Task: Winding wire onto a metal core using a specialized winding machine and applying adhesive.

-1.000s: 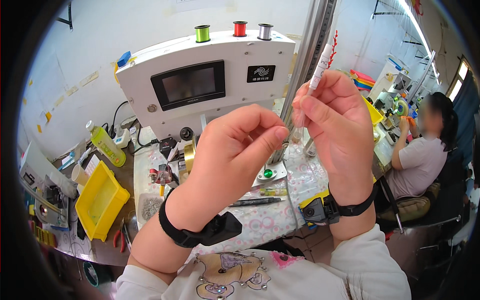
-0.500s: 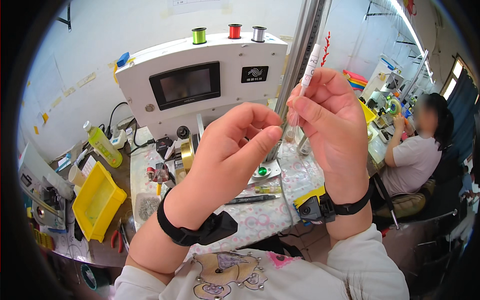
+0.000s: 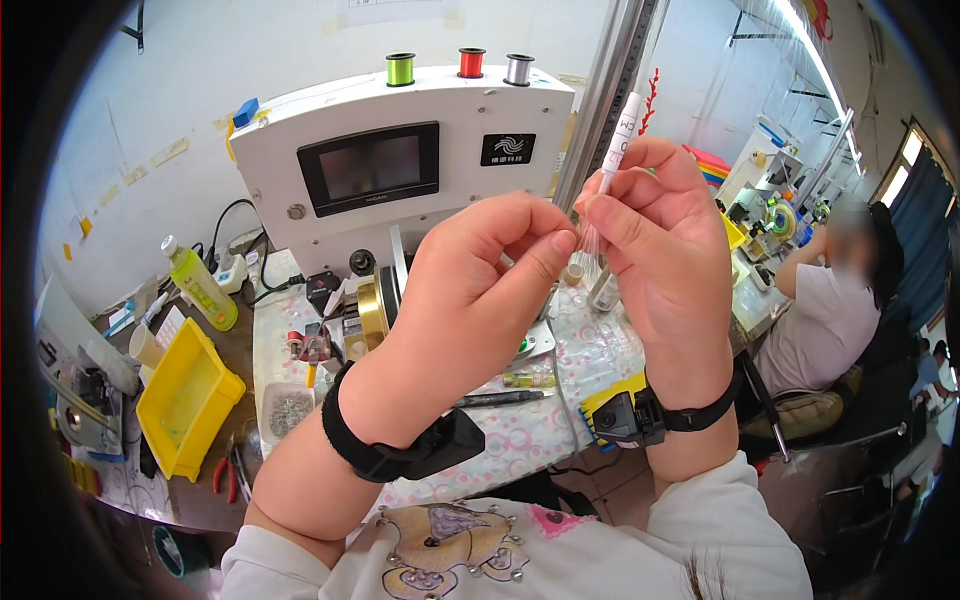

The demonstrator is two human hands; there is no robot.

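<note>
So I'm standing right by this bench, and the landmark is a big white boxy machine with a dark screen [image 3: 265, 170]. The right hand [image 3: 665, 255] is up in front of the machine's right end, thumb and fingers pinching a slim white stick with dark printed marks [image 3: 622, 130]; it tilts up just past the machine's right edge. Fine clear strands [image 3: 592, 240] hang below that grip. The left hand [image 3: 480, 280] is in front of the machine too, thumb and index tips super close together near the strands, but honestly can't tell if they're pinching one or slightly apart.

On top of the machine: a green, a red and a silvery spool [image 3: 400, 70]. Left of it, a pale green plastic bottle [image 3: 200, 285] and a yellow rectangular plastic tray [image 3: 190, 400]. Well off to the machine's right, someone in a pale top [image 3: 815, 325] is sitting.
</note>
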